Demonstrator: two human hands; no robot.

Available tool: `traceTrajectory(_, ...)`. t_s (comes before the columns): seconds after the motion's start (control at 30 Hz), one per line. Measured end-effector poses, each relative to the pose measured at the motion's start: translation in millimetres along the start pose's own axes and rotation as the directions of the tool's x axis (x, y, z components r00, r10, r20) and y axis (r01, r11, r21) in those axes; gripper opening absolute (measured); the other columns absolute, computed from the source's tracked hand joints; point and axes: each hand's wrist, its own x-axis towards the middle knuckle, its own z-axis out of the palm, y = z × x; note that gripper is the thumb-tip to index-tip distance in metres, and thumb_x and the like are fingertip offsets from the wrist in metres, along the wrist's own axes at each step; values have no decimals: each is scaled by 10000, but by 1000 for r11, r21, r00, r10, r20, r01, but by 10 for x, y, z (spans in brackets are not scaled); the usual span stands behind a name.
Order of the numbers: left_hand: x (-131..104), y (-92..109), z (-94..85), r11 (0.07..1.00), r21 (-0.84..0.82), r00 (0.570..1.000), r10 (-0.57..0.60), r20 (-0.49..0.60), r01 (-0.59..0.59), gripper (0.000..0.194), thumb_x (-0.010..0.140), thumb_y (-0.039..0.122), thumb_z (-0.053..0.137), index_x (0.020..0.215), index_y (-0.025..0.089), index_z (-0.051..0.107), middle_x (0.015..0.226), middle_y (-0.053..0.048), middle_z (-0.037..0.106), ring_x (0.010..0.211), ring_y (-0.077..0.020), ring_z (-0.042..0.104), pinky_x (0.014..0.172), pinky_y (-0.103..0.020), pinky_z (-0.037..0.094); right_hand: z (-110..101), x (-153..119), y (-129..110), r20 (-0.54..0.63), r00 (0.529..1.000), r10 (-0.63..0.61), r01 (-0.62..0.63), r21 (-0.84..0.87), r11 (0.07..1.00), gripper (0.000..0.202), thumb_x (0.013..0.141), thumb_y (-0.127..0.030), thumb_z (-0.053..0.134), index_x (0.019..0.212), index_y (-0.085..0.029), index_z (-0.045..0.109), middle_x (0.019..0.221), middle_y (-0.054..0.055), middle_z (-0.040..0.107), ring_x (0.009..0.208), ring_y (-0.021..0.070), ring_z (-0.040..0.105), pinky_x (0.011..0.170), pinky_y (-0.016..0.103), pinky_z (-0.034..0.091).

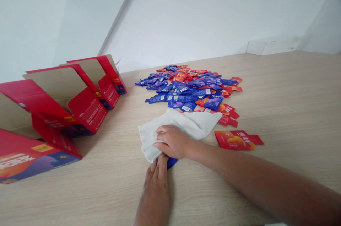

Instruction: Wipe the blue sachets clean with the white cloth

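A pale cloth [198, 123] lies spread on the wooden table, with my right hand [174, 140] on top of it, its fingers curled into the fabric. Just below, my left hand [157, 174] rests on the table with its fingers together, the tips at the cloth's lower edge. Between the hands a bit of a blue packet [172, 162] shows; the rest of it is hidden. Right of the cloth lies a single red packet [234, 140]. Behind the cloth spreads a pile of blue and red packets [183, 89].
Several open red boxes [87, 112] stand in a row at the left of the table [287, 105]. A white box [271, 46] sits at the back right, against the pale wall.
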Motion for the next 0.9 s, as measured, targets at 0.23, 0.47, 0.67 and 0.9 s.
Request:
traceTrajectory(0.23,4,60,-73,998,45,993,-48,104,43,651,769,-55,127,1376,67,330,1438,-149,425,1348,-223,334,1105,-438,342,24,0,9,7,1000,16,-16,-10,1000,306,903,-382,510,772,-146,655,972,84,618,916,199,555,848,348,409)
traceTrajectory(0.47,2,61,-78,998,50,994,-44,98,39,651,771,-56,120,1378,64,324,1436,-158,425,1342,-225,342,1100,-447,348,18,-7,3,4,1000,18,-18,13,1000,268,903,-369,514,851,-160,674,1071,99,597,994,214,547,906,369,395)
traceTrajectory(0.67,-4,26,-24,999,33,998,-29,48,27,648,764,-60,150,1360,91,355,1426,-150,441,1327,-229,372,1082,-460,377,18,-14,9,26,999,20,-20,4,1000,276,902,-382,509,917,-173,688,1153,105,584,1034,229,550,934,386,391)
traceTrajectory(0.9,3,28,-18,999,-21,997,-42,67,44,615,793,-41,155,1367,79,340,1432,-158,430,1342,-228,356,1100,-471,353,21,-4,13,16,1000,18,-18,-2,1000,267,901,-371,515,861,-169,684,1105,93,601,999,214,555,919,375,393)
